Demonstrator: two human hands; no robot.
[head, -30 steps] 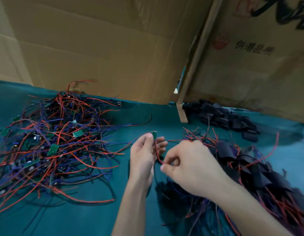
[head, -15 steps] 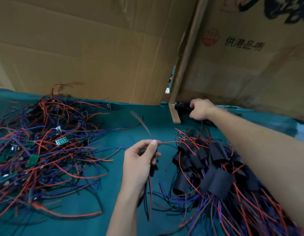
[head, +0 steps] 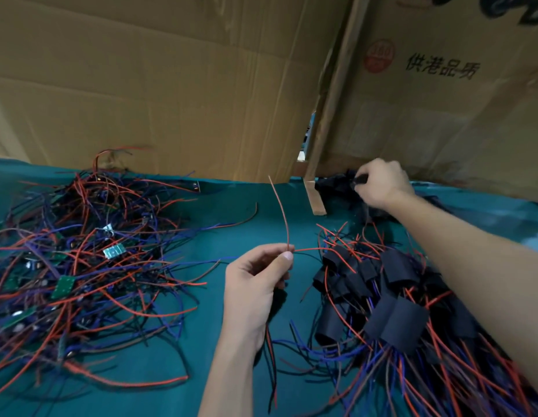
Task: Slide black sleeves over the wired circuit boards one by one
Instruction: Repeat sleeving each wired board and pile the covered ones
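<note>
Sleeve-fetching step, I judge: right hand (head: 379, 183) pinches a black sleeve (head: 360, 179) at the far pile (head: 337, 188); left hand (head: 255, 284) pinches red wires (head: 281, 212) above the tabletop (head: 231, 206), board hidden. Next, threading those wires through the sleeve.

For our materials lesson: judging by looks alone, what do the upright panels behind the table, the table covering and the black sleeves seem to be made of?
Upright panels: corrugated cardboard, matt brown, with fold creases and printed characters.
Table covering: probably woven cloth or felt, matt teal, no gloss; the weave is too fine to confirm.
Black sleeves: soft matt tubing, perhaps fabric or heat-shrink; they flatten and crease.
</note>
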